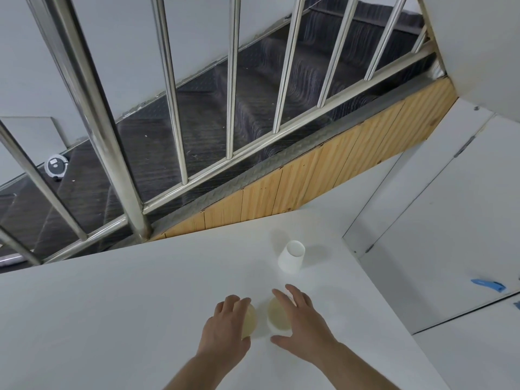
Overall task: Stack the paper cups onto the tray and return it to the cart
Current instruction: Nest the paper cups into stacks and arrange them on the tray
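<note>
The left hand point(229, 323) grips a small round paper cup w/ a tan inside point(250, 319); fingers curl over its far rim and the thumb hooks its near rim. Just right of those fingers sits a 2nd round paper cup w/ a tan inside point(277, 316), mouth up on the flat white table point(112, 319). The right hand point(302, 326) is around it, fingers spread apart past the far side, thumb at the near side; can't tell if they touch it. Beyond the right fingertips, apart from them, a white paper cup point(291, 257) stands upside down. Behind the table: a shiny metal stair railing point(180, 114).
</note>
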`<state>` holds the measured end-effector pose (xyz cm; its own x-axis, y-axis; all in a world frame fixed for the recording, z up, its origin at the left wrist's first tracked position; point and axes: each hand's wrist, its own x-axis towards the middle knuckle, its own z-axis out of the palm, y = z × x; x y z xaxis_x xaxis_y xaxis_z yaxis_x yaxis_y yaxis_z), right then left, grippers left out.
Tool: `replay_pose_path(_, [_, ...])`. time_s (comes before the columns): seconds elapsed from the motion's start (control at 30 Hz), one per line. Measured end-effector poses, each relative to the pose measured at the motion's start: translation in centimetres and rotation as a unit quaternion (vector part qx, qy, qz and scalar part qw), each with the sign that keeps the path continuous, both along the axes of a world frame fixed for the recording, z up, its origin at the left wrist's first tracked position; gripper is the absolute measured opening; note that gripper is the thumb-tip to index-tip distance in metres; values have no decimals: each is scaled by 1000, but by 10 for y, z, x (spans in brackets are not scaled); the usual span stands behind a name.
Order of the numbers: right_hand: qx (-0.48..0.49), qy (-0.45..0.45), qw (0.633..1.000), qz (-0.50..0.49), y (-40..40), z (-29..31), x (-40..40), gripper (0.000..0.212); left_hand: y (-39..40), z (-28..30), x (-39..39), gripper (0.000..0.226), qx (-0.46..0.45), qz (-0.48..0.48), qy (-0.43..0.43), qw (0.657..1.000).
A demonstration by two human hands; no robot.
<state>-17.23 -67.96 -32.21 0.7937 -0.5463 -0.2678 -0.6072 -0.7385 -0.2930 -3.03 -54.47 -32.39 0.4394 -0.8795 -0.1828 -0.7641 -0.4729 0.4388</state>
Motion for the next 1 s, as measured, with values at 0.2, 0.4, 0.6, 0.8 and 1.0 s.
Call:
replay_pose_path(0.2, [-4, -32, 999, -4, 13, 3, 8, 63, 7, 7, 5, 68, -20, 0, -5, 1000])
replay_pose_path(0.4, [-21, -77, 997, -13, 32, 23, 3, 62, 21, 24, 8, 67, -50, 5, -24, 998])
replay_pose_path(0.6, [-35, -93, 995, -12, 64, 52, -9, 62, 55, 49, -1, 67, -76, 11, -32, 997])
replay_pose_path(0.8, [-46, -116, 992, -5, 104, 80, -28, 62, 109, 72, -19, 65, -114, 32, -34, 992])
replay_pose_path(1.0, [-47, -152, 987, -1, 167, 102, -53, 61, 184, 91, -51, 64, -136, 61, -35, 988])
